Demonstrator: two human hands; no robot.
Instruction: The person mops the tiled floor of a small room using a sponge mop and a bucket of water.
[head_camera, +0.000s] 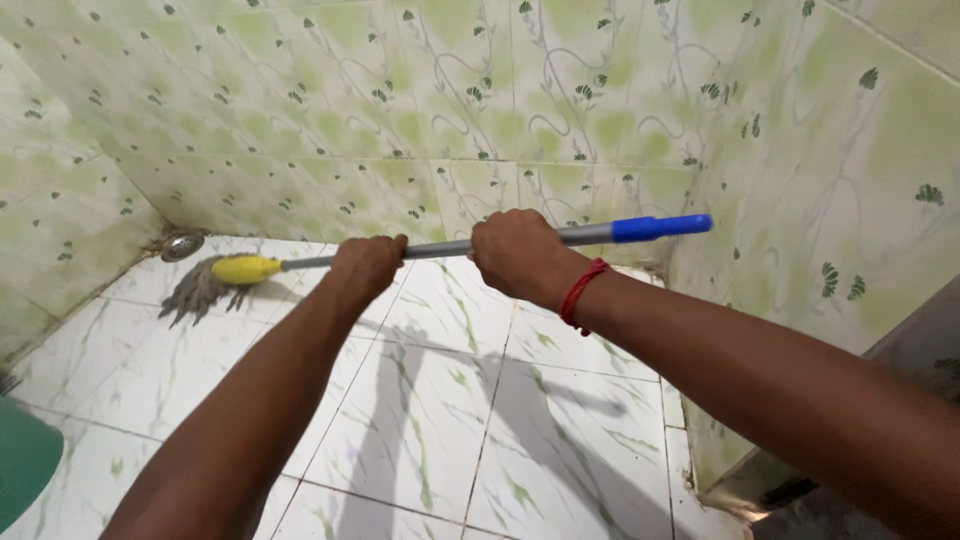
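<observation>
Now, from the head camera, you have both hands on one mop: your left hand (366, 266) is wrapped around the grey metal handle (440, 248) lower down, fingers curled shut over it, and your right hand (517, 254) grips the same shaft higher up, fingers closed tight around it, a red thread band (582, 292) on that wrist. Beyond your left fingers the shaft runs to a yellow socket (246, 269) and the grey mop head (203, 288), which lies spread on the floor (430, 420) near the corner, just short of the round metal drain (182, 245). Past your right fingers the handle ends in a blue grip (661, 227) close to the tiled wall (820, 200).

You look to be mid-stroke, scrubbing the far corner by the drain; the next stroke would call for steady downward pressure with both grips kept firm.

Count: one mop, one drain, two hands, one wrist band, and one green object (25, 460) at the frame's left edge, too cropped to identify.
</observation>
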